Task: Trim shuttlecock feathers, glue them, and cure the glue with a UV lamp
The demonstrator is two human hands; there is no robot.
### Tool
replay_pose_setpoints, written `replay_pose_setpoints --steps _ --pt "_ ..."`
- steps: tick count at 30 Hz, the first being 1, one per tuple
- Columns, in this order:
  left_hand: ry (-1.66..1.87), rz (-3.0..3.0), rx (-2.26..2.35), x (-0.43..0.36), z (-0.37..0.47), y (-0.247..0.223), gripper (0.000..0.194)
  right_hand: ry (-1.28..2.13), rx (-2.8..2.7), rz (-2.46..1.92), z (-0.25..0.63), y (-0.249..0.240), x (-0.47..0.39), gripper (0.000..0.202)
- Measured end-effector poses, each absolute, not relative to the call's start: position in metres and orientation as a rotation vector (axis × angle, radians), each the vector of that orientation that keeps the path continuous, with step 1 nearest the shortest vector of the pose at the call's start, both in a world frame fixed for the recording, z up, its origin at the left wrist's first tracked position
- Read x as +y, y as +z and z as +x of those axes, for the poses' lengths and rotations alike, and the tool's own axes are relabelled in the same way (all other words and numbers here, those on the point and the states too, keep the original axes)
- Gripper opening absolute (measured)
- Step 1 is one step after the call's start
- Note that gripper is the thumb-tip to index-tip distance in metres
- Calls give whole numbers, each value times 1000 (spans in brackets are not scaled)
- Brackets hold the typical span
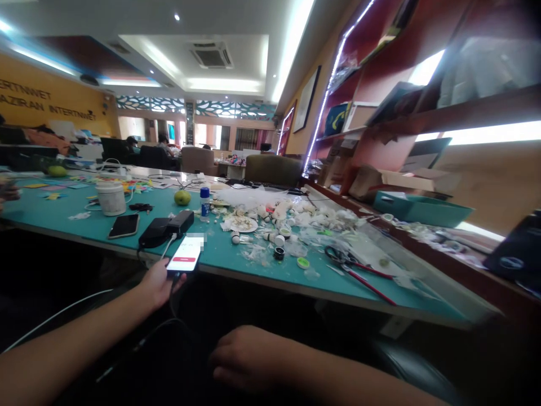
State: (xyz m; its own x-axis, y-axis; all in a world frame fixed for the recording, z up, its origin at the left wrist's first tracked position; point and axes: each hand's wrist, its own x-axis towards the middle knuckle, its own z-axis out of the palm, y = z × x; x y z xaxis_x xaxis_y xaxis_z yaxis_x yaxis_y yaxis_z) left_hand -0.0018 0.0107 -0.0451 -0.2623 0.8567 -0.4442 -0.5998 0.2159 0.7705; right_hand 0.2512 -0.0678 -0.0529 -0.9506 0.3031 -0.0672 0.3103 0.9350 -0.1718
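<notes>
While gripping a lit smartphone (183,255) by its lower end in the left hand (158,283) at the near edge of the teal-topped table (226,262), holds the right hand (249,356) low in front of the body, well apart from the phone. Bends the right fingers inward with the palm out of sight; cannot tell how tightly closed, or whether empty. Seems to have this much done: settling the left grip, waking the display to a pale page with a red bar (186,260), joining a black cable (172,293) to the near end. Does not yet touch the display with the right hand. Cannot read the page, nor judge from one still how much remains. Has beyond the phone a black box (181,222), a black case (154,232), a second smartphone (124,225) lying with its display dark, and a blue-capped glue stick (205,204) standing upright. Leaves untouched, farther right, a littered plate (252,225), what look like shuttlecock pieces (270,237) and a red-handled cutting tool (367,283).
</notes>
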Motion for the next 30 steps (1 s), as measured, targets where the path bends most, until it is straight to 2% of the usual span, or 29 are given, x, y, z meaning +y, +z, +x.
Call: replay_pose_setpoints --steps 4,11,14,17,19,22,26,30 --pt "1532 339 1175 15 -7 -39 30 -290 3061 507 254 -49 -63 30" --pt "1401 406 1448 2 -5 -8 33 -260 3104 577 265 -27 -55 30" --pt "1566 600 1572 -12 4 8 30 -224 3113 609 271 -14 -53 29" --pt "1635 947 1507 -33 17 16 31 -130 3125 663 279 3 -50 29" --pt "1523 1205 1428 -47 24 10 25 -103 3139 727 286 15 -48 29" --pt "1321 1897 1205 -61 32 -15 26 -137 3139 809 297 26 -43 31" --pt "1001 2181 1040 -59 39 -51 18 -217 3142 907 316 21 -33 29" --pt "920 2337 990 -52 43 -78 17 -449 3197 977 329 -4 -17 28"
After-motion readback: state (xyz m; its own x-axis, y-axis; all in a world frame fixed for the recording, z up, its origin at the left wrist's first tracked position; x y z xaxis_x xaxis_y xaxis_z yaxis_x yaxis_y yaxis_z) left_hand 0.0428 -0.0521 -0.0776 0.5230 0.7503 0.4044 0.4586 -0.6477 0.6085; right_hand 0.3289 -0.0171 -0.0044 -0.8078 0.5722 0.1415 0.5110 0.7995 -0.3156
